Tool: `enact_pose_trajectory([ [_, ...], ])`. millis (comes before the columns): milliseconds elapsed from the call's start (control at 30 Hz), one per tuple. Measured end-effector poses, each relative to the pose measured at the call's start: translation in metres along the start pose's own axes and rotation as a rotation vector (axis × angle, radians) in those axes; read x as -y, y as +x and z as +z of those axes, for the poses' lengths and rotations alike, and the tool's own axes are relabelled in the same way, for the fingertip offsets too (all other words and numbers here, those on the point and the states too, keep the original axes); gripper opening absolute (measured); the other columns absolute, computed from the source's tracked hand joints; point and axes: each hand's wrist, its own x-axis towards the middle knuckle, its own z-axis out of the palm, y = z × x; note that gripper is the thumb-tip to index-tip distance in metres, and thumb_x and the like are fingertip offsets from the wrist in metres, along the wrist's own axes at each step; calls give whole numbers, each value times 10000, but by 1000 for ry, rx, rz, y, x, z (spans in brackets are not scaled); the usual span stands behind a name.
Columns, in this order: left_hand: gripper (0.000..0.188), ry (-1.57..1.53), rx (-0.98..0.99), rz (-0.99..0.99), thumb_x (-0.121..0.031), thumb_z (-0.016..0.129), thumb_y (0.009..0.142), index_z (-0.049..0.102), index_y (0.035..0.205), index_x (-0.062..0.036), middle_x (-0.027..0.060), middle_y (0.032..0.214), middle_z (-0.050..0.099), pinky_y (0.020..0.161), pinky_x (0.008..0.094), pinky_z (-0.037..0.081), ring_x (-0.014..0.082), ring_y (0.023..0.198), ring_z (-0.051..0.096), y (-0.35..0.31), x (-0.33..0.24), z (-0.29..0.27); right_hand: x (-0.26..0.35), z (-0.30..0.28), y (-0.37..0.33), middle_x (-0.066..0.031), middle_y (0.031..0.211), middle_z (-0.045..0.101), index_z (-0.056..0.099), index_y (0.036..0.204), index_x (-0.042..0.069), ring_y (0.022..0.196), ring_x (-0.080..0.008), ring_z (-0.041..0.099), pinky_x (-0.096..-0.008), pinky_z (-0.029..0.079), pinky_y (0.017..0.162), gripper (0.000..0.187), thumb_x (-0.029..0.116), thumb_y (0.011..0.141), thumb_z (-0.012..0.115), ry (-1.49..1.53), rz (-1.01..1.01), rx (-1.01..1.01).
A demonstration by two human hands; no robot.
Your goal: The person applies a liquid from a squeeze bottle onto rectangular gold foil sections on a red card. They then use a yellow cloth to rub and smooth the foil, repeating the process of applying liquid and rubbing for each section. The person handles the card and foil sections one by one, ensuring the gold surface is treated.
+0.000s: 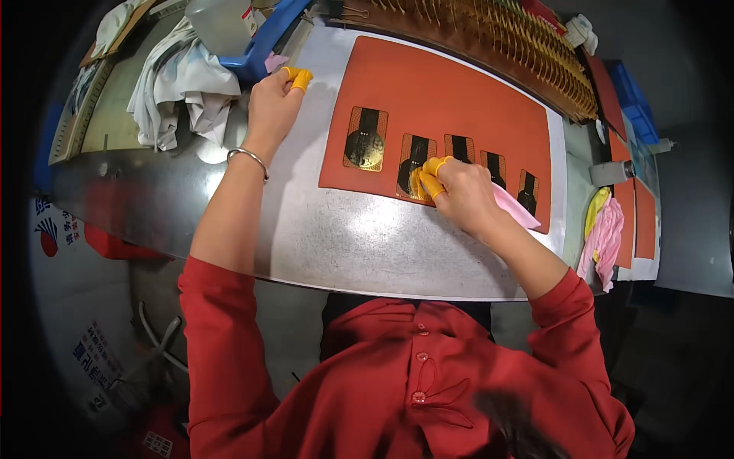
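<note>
An orange-red sheet [443,92] carries several rectangular black-and-gold plates in a row. My right hand [468,191] has yellow finger cots on its fingertips, which are closed together at the lower edge of the second plate [418,149] from the left. A pink cloth [516,208] sticks out from under that hand's palm, apparently held there. The leftmost plate [366,138] lies uncovered, its round part shining gold. My left hand [275,103], also in yellow finger cots, is raised left of the sheet with its fingers pinched; what they hold, if anything, is too small to make out.
White cloths [183,84] hang at the left by a blue bin [267,38]. Along the back stands a brown rack [489,38] with many gold-coloured loops. At the right are a grey bottle [612,174] and a crumpled pink cloth [605,233]. The metal tabletop [367,252] has a curved front edge.
</note>
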Motion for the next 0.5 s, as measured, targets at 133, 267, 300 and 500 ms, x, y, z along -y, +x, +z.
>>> enact_pose_trajectory([
  [133, 192, 14, 31, -60, -79, 550, 791, 649, 923, 20, 122, 621, 586, 522, 294, 404, 135, 521, 497, 3, -11, -4, 0, -1, -3, -123, 683, 594, 631, 813, 24, 574, -293, 596, -392, 469, 514, 105, 120, 772, 623, 39, 19, 34],
  [267, 197, 29, 30, -65, -76, 551, 790, 648, 932, 21, 96, 613, 580, 522, 274, 397, 107, 532, 495, 4, 6, 0, -1, -8, 6, -146, 698, 596, 629, 810, 18, 606, -306, 602, -393, 474, 540, 115, 130, 782, 616, 23, 15, 71],
  [300, 196, -5, 10, -56, -75, 550, 790, 648, 930, 21, 92, 614, 582, 522, 272, 396, 106, 533, 495, 3, 8, 0, 2, -11, 5, -151, 705, 598, 628, 813, 16, 615, -312, 602, -393, 475, 544, 118, 129, 789, 607, 36, 13, 108],
  [500, 172, 3, 26, -42, -66, 544, 784, 638, 895, 26, 83, 597, 567, 506, 279, 383, 108, 522, 469, 2, -5, 2, -19, -6, 48, -151, 718, 608, 637, 819, 35, 618, -312, 599, -405, 477, 564, 119, 146, 788, 608, 65, 55, 56],
])
